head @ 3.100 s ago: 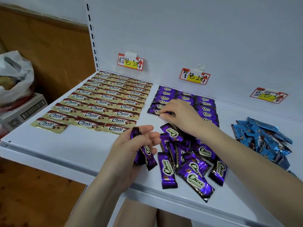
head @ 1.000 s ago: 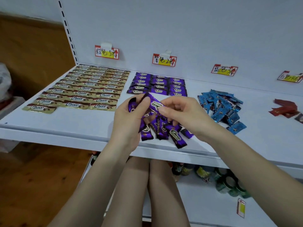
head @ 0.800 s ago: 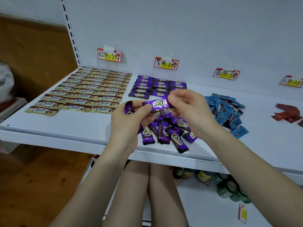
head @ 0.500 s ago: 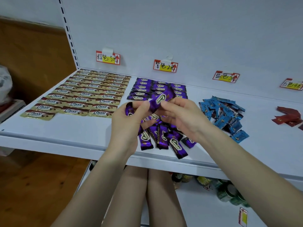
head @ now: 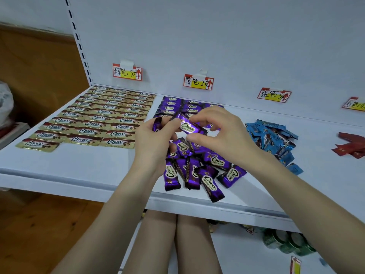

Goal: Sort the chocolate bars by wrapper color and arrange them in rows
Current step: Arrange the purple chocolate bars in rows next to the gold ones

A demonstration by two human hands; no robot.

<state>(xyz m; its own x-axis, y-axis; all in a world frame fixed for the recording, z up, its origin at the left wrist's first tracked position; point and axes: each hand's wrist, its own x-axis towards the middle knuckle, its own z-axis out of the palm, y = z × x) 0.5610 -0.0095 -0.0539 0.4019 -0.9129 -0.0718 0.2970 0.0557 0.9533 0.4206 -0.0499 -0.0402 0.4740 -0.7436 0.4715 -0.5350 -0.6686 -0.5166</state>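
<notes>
Clearly the purple sorting is the step in hand. At the left of the frame, the gold bars [head: 94,119] lie in finished rows on the shelf [head: 79,167]. Left of centre, the left grip [head: 154,147] is curled round a small bunch of purple bars [head: 157,124], one end poking up above the thumb. Just right of it, the right grip [head: 221,135] pinches a single purple bar [head: 190,126] between thumb and fingertips, above the shelf, logo up. Behind the hands, the purple rows [head: 171,103] lie partly built; below the hands sits a loose purple pile [head: 209,180]. Further right lie the blue heap [head: 270,139] and the red bars [head: 351,147], both unsorted. Next, I judge, the pinched bar must go flat at the open end of the nearest purple row, square with its neighbours.
</notes>
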